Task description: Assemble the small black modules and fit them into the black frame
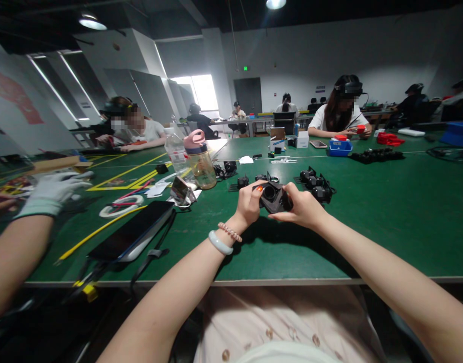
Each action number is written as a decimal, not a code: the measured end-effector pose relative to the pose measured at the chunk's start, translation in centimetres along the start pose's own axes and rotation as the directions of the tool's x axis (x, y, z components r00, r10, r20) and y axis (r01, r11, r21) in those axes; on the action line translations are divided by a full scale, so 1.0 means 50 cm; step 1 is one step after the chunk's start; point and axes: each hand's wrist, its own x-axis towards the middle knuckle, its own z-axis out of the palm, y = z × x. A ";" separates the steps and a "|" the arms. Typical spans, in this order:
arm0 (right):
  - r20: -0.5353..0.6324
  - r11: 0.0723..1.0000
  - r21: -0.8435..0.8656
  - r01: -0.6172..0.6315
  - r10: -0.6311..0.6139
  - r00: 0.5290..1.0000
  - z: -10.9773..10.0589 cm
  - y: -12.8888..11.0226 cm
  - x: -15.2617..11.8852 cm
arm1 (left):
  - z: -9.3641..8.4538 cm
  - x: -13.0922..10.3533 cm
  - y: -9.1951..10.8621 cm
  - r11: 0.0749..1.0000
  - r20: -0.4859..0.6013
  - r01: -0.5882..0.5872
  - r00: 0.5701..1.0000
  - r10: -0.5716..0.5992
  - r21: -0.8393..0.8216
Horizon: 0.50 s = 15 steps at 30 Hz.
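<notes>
A black plastic part with a round opening point(276, 200) is held between both my hands, raised a little over the green table point(390, 222). My left hand point(249, 202) grips its left side, thumb on top near the opening. On its right side, my right hand point(302, 205) pinches it between thumb and fingers. The fingers partly hide the part, so its exact kind cannot be made out. Just beyond my hands lie several similar black parts point(317, 187), and a smaller black piece point(242, 181) sits behind my left hand.
Left of me lie a dark-screened tablet-like device point(131, 234), a yellow cable point(99, 234) and a drinking bottle point(201, 164). A co-worker's gloved hand point(52, 191) reaches in at far left. Further back are a blue bin point(340, 148), small boxes point(277, 138) and seated people.
</notes>
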 end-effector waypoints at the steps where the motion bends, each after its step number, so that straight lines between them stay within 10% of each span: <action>1: 0.001 1.000 0.002 0.000 0.000 1.000 0.000 0.000 0.000 | 0.000 0.000 0.000 1.000 0.000 -0.001 1.000 0.001 0.000; 15: 0.004 1.000 -0.012 -0.007 0.007 1.000 0.000 0.001 0.001 | 0.001 0.000 0.000 1.000 0.001 0.021 1.000 -0.021 -0.017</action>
